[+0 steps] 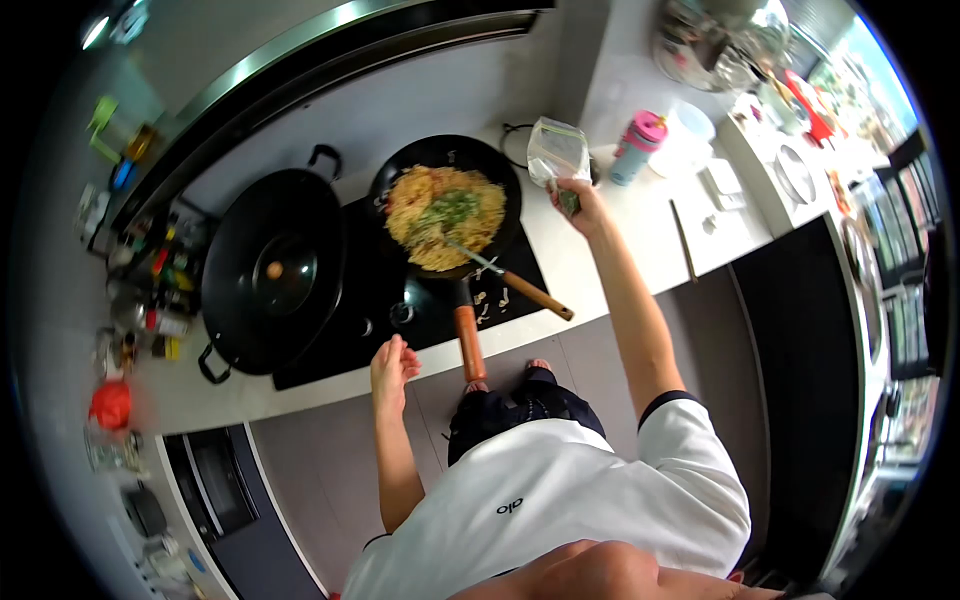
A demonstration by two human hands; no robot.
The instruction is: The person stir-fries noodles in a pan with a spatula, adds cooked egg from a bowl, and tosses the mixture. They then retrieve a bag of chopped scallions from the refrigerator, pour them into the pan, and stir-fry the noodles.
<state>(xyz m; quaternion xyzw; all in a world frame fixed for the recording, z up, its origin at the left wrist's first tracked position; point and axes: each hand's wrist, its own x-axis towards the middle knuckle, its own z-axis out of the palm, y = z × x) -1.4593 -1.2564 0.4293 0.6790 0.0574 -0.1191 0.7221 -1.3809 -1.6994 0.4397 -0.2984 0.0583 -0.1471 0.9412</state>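
Note:
My right hand [582, 205] is closed on the lower part of a clear zip bag [558, 152], with something green showing at the fingers. The bag is just right of a black wok [510, 180] with a reddish-brown wooden handle [467, 335]. Noodle-like yellow food [475, 195] fills this wok, topped with chopped greens [447, 212] in the middle. A spatula [535, 295] with a wooden handle rests in the food, its handle sticking out over the rim. Near the counter's front edge, my left hand [394, 368] is open and holds nothing.
A larger black wok [235, 285] stands left on the hob [375, 310], where food scraps [490, 305] lie. On the right counter are a pink-and-blue bottle [637, 148], a chopstick-like stick [684, 240] and a white container [723, 185]. Bottles and jars [165, 290] crowd the left.

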